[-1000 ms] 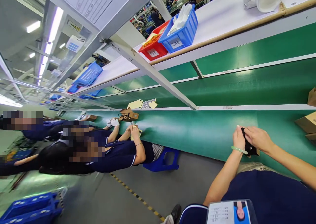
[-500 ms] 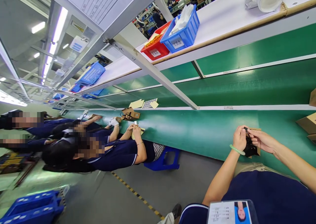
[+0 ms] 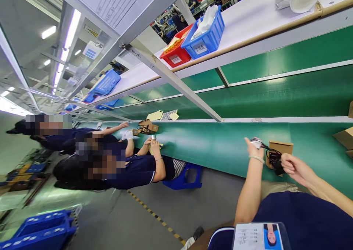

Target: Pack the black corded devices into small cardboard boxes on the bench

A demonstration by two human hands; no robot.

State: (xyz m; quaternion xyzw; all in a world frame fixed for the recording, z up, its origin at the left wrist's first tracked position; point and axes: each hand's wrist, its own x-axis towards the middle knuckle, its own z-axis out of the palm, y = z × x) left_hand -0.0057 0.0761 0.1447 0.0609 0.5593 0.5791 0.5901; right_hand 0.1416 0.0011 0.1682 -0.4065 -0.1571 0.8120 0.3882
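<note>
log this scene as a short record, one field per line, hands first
left grip: at a pale item, too small to identify
right grip: fingers curled on black cable bundle
carton: brown, open, on green bench, between the hands
shelf: red bin beside blue bin; blue one holds white items
nearby: co-worker seated on blue stool

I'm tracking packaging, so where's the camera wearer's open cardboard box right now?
In the head view, the open cardboard box is right of centre on the green bench, between the left hand and the right hand.
</note>
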